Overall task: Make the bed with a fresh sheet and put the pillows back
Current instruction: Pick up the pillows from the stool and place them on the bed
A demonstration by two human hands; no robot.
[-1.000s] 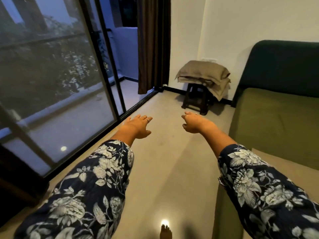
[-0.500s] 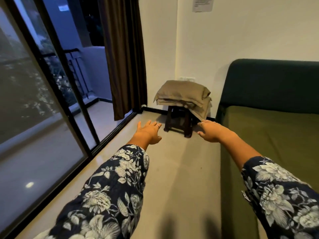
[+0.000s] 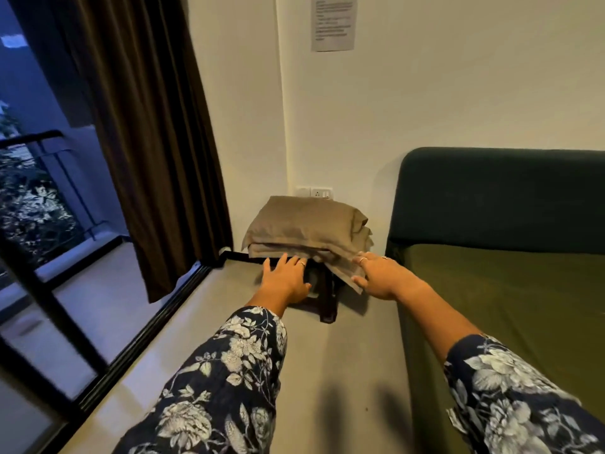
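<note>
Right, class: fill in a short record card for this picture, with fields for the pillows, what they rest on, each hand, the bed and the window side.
pillows: tan stack of pillows, in the room corner
support: small dark stool, mostly hidden under the stack
left hand: left hand open, reaching for the stack's front edge
right hand: right hand open, fingers at the hanging corner of the lower pillow
bed: olive green sheet on, dark green headboard, no pillows on it
window side: brown curtain beside glass door
</note>
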